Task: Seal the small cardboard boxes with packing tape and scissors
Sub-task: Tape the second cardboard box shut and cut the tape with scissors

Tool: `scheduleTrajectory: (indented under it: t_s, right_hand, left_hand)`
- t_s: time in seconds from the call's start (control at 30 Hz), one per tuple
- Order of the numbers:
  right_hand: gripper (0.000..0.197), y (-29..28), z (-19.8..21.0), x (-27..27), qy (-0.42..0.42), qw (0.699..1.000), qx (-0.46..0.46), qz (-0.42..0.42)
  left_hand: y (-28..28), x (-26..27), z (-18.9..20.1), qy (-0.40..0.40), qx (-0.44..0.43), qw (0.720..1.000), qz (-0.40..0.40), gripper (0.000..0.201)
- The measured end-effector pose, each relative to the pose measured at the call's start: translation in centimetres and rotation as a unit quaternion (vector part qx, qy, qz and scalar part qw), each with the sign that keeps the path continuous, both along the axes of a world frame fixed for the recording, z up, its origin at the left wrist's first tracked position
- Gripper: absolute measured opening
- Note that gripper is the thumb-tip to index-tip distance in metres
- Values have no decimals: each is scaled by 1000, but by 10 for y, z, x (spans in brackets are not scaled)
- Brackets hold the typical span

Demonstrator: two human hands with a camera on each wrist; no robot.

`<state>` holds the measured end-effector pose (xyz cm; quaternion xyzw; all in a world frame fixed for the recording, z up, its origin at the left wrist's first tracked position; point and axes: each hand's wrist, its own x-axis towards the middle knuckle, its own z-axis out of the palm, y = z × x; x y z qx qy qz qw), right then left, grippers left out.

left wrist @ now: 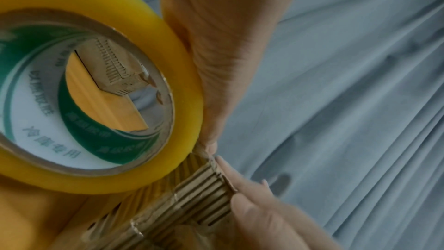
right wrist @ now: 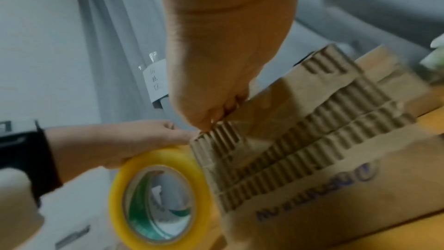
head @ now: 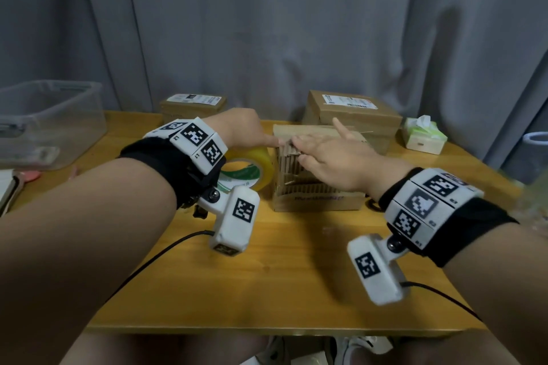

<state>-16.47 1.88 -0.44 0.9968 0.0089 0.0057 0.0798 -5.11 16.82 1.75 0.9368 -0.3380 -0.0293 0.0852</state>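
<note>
A worn cardboard box [head: 317, 198] with bare corrugated ribs and purple print stands mid-table. A yellow tape roll [head: 255, 169] stands on edge against its left side. My left hand [head: 264, 138] grips the roll [right wrist: 158, 193] from above, and its outstretched index fingertip [left wrist: 211, 145] touches the box's top left corner. My right hand [head: 299, 147] lies flat on the box top with straight fingers. Its fingertips [right wrist: 209, 124] press on that same corner [left wrist: 206, 183], right beside the left fingertip. Any tape strip there is too clear to make out.
Two labelled, closed boxes stand at the back, one left [head: 192, 104] and one right [head: 353, 112]. A clear plastic bin [head: 50, 121] sits at the far left and a tissue box [head: 424, 136] at the right. A grey curtain [head: 281, 24] hangs behind the wooden table [head: 281, 275].
</note>
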Motion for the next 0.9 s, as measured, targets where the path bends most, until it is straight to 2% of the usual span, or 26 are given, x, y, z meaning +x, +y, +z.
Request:
scheduleTrajectory:
  t_s: [0.07, 0.2, 0.33, 0.43, 0.53, 0.73, 0.9]
  right_hand:
    - [55, -11, -5, -6, 7, 1000, -10, -22]
    - [49, -27, -4, -4, -16, 999, -36, -25]
    - [45, -36, -2, -2, -58, 998, -32, -19]
    - [62, -31, 1, 1, -55, 998, 31, -16]
    - [76, -22, 2, 9, -87, 992, 87, -38]
    - [55, -18, -4, 8, -149, 972, 168, -71]
    - [49, -14, 5, 7, -111, 978, 154, -83]
  left_hand:
    - [2, 1, 0, 8, -11, 1000, 2, 62]
    - [11, 7, -4, 82, -56, 995, -3, 69]
    - [13, 0, -4, 126, -107, 986, -20, 50]
    - [12, -7, -4, 113, -122, 985, -35, 36]
    - [14, -12, -3, 85, -108, 990, -40, 38]
    - [16, -12, 1, 107, -128, 985, -41, 37]
    - [11, -3, -5, 119, -91, 989, 8, 42]
